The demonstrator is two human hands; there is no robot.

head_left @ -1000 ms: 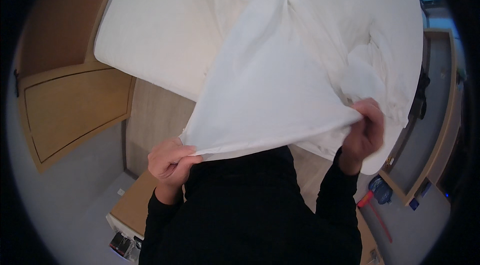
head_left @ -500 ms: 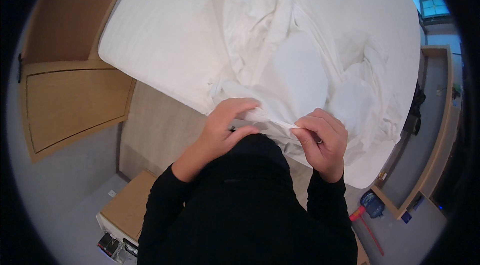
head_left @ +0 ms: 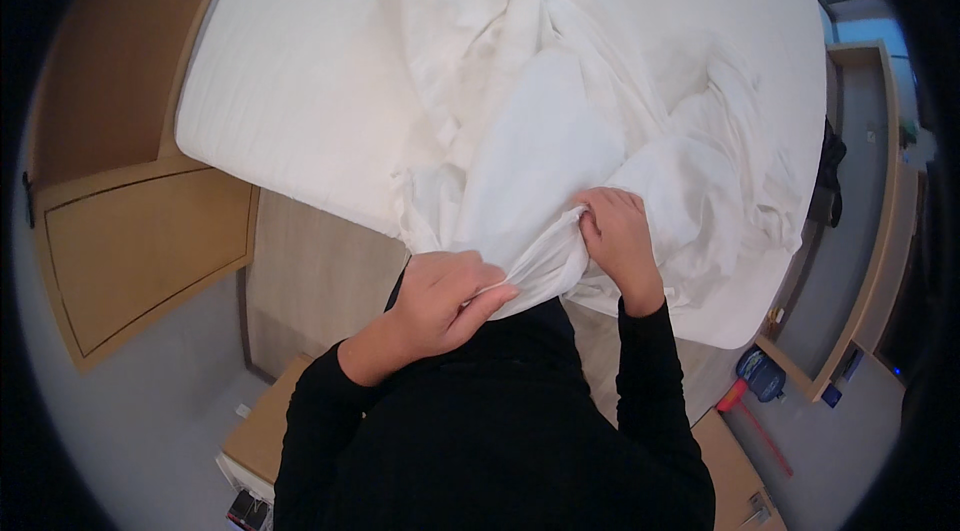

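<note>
A crumpled white sheet [head_left: 545, 126] lies in loose folds on a white mattress [head_left: 290, 121], its near part drawn over the mattress's front edge towards my body. My left hand [head_left: 445, 303] is closed on the sheet's near edge, pinching it between thumb and fingers just in front of my waist. Farther forward and to the right, my right hand [head_left: 618, 236] grips the same edge with its fingers curled over. Between the two hands the edge runs slanting and gathered into creases. The fingertips of my right hand are partly hidden by the cloth.
A wooden headboard or panel [head_left: 150, 251] stands at the left of the mattress. Behind my left elbow is a wooden-topped cabinet [head_left: 265, 421]. At the right are a wooden-framed shelf [head_left: 870, 231], a blue water jug [head_left: 760, 374] and a red-handled tool [head_left: 765, 436] on the floor.
My left hand, its fingers apart before, has come nearer my body and closed on the sheet's edge. My right hand has moved forward and left, still gripping it. The cloth between them shifted.
</note>
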